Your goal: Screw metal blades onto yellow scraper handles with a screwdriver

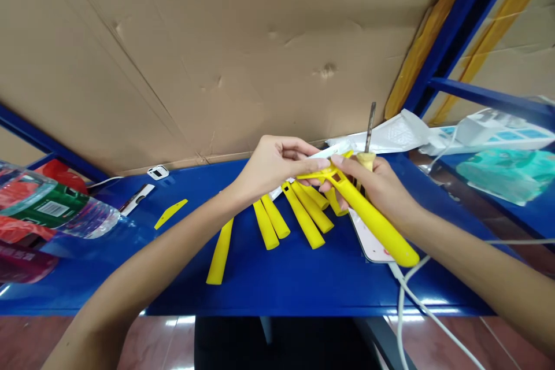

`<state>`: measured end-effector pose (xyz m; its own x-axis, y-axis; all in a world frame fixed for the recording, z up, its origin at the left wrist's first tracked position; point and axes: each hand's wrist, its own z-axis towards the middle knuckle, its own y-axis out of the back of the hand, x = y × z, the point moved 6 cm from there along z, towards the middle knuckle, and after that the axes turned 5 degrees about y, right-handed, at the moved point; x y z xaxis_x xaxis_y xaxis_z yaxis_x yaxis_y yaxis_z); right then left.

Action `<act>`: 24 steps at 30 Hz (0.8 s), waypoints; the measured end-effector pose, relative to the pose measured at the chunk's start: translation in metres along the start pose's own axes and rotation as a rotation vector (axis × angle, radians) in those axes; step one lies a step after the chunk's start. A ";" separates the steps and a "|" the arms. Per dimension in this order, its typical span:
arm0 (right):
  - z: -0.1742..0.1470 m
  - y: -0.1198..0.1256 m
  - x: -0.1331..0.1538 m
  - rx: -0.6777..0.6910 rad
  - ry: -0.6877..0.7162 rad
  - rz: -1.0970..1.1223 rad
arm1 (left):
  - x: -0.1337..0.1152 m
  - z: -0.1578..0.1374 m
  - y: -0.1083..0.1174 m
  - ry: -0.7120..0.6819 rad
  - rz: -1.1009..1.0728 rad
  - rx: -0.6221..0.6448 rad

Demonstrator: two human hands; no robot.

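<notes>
My left hand (281, 162) is closed, pinching a flat yellow plastic piece (314, 174) against the head of a long yellow plastic handle (377, 222). My right hand (385, 188) grips that handle near its head, its thumb pressing by the joint. Tucked in the same hand is a screwdriver (367, 157), pale grip in the palm and metal shaft upward. How the piece and the handle fit together is partly hidden by fingers. Beneath my hands lie several more yellow handles (303, 217), with another handle (221, 254) apart at the left. A loose flat yellow piece (170, 214) lies farther left.
On the left of the blue table (182, 277) lie a plastic bottle (56, 202) and a small white device (158, 171). To the right are a phone (373, 240) with a white cable (401, 295), a white plastic bag (390, 132) and a power strip (511, 133). Cardboard (243, 52) backs the table.
</notes>
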<state>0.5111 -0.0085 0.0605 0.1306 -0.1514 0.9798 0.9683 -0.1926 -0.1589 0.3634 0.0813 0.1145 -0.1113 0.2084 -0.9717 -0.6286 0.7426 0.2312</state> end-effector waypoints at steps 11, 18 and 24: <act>0.008 0.021 0.008 -0.153 0.036 -0.129 | -0.008 -0.028 0.023 -0.100 0.268 -0.136; 0.014 0.050 0.018 -0.317 0.151 -0.161 | 0.066 -0.163 0.218 0.220 0.714 -0.678; 0.008 0.045 0.010 -0.306 0.152 -0.198 | 0.125 -0.242 0.287 0.483 0.794 -0.715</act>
<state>0.5580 -0.0108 0.0640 -0.1074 -0.2201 0.9695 0.8604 -0.5092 -0.0203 -0.0172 0.1657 0.0481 -0.8513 0.0748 -0.5193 -0.5231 -0.0458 0.8510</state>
